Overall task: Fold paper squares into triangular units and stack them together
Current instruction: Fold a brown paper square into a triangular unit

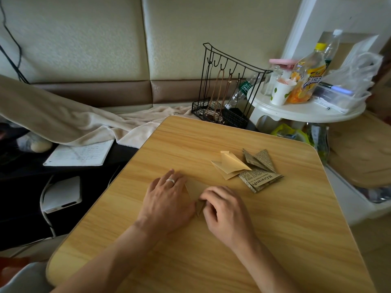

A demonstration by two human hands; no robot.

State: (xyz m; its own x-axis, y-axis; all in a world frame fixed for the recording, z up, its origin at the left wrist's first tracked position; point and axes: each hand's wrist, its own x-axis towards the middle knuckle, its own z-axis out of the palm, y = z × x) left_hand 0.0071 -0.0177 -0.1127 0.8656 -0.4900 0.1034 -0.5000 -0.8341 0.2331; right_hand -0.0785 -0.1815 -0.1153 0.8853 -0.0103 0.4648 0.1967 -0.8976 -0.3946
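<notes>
Brown paper [195, 188] pressed flat by left hand [167, 199], pinched by right hand [224, 210]

Setting: wood-grain table [275, 240] under both hands; cream padded wall [84, 39] with a brown band [95, 92] beyond them; a white round side table [306, 111] far right of the right hand; soft daylight.

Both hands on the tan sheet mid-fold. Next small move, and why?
Probably run the right hand along the fold to crease it. The left hand lies flat, pinning the tan paper to the wooden table, while the right hand's fingers pinch a raised flap at its near corner. The finished folded units lie apart, farther back and to the right, so stacking comes later.
</notes>
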